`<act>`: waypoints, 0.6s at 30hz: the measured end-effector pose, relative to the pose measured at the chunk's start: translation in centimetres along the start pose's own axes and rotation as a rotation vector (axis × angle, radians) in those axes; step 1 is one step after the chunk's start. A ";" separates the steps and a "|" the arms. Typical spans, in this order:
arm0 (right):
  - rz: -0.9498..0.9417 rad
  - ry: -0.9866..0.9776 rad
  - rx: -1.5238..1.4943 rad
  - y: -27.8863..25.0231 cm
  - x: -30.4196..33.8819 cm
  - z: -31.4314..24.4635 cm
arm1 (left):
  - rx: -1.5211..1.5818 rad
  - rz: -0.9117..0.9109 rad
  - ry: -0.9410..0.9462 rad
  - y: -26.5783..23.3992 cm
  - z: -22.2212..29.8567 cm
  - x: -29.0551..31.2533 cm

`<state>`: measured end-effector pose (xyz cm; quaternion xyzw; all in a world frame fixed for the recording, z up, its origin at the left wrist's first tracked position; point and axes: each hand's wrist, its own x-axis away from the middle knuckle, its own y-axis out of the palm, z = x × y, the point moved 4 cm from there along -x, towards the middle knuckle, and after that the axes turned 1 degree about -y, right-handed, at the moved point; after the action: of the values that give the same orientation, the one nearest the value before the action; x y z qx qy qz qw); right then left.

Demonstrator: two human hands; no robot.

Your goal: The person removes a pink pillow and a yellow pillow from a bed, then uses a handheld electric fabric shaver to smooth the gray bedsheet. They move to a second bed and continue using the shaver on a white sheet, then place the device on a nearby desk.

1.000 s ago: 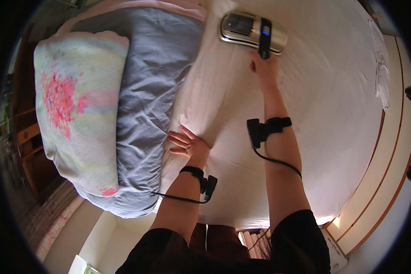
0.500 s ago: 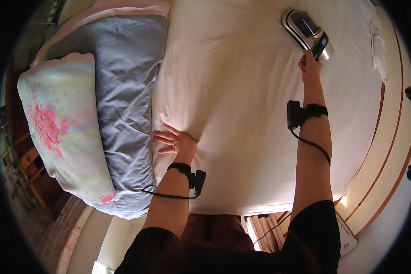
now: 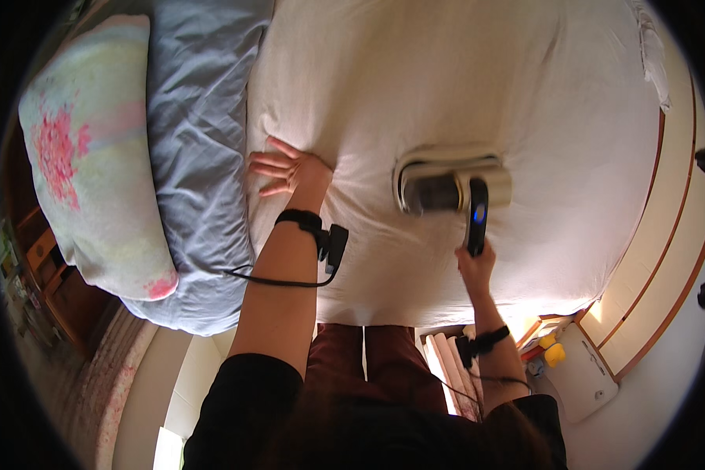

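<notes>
A handheld mattress vacuum (image 3: 450,184), cream and grey with a dark handle and a blue light, rests on the white sheet of the bed (image 3: 446,86). My right hand (image 3: 475,266) grips the end of its handle near the bed's front edge. My left hand (image 3: 290,168) lies flat on the sheet with fingers spread, close to the folded blue-grey duvet (image 3: 200,149). Both wrists wear black bands with cables.
A pale blanket with a pink flower pattern (image 3: 86,157) lies on the duvet at the left. A wooden bed frame (image 3: 666,227) curves along the right. Small objects, one yellow (image 3: 554,354), sit on the floor at lower right. Wooden furniture (image 3: 43,274) stands at far left.
My right hand has pulled the vacuum back from the far side of the bed toward me. The left hand stays pressed on the sheet.
</notes>
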<state>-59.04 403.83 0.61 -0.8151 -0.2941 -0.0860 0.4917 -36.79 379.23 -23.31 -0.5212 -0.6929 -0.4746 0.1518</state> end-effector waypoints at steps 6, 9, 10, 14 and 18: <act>-0.204 -0.297 -0.148 13.2 -11.3 -16.2 | 1.747 0.231 -0.138 -1.2 -4.3 -0.5; -0.110 -0.406 -0.089 15.9 -13.0 -17.5 | 2.188 0.336 0.194 -0.6 -6.5 -2.0; -0.090 -0.367 0.027 15.4 -12.6 -15.9 | 2.210 0.401 0.191 0.4 -6.8 -2.5; -0.076 -0.340 0.144 7.2 -5.8 -3.4 | 2.129 0.519 0.244 3.4 -4.7 -4.0; -0.039 -0.139 0.251 -2.1 3.2 9.7 | 2.176 0.384 0.264 4.5 -2.1 -4.7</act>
<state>-59.02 414.07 -1.32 -0.7453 -0.3518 -0.0016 0.5664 -31.57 374.81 -23.33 -0.1541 -0.6258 0.3656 0.6715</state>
